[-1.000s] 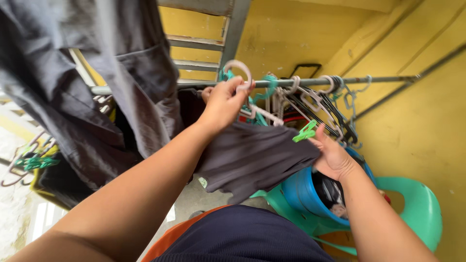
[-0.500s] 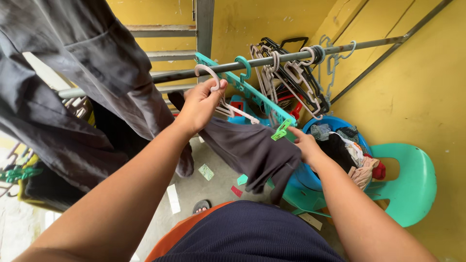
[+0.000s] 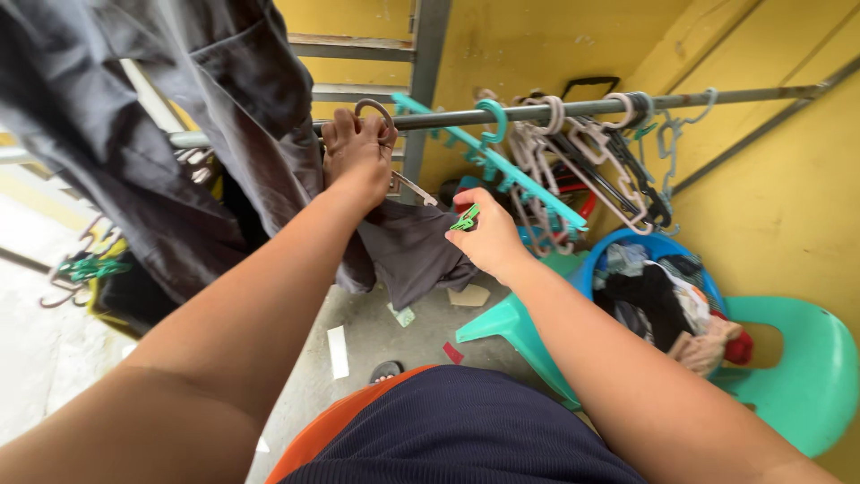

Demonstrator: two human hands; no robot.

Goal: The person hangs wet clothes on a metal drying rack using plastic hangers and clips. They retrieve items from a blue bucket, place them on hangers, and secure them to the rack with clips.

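The left hand [image 3: 356, 148] was up at the metal rail [image 3: 573, 108]. Its grip was closed around the hook of a pale hanger [image 3: 374, 109], and the hook sat right at the rail. A small dark cloth [image 3: 412, 251] hung from that hanger, just below the hand. The right hand [image 3: 488, 237] was beside the cloth, touching its edge. Its grip pinched a little green clip [image 3: 465, 218] between the fingers.

What could go wrong? The hook might not sit fully over the rail. I could not tell if it was all the way on, because the fingers covered it. If the hand let go too soon, the hanger and the cloth could drop to the dirty floor [image 3: 376, 332]. The clip was small, so it could slip out of the fingers too. The cloth also looked bunched up, and it might slide off the hanger.

A big grey garment [image 3: 179, 134] hung very close on the left and pressed against the left arm, so there was little room there. On the right, a long teal clip hanger [image 3: 502, 161] and a bunch of empty hangers [image 3: 600, 152] crowded the rail. Under them sat a blue tub [image 3: 658, 246] full of clothes on a green plastic chair [image 3: 806, 376]. Bits of paper lay on the floor.
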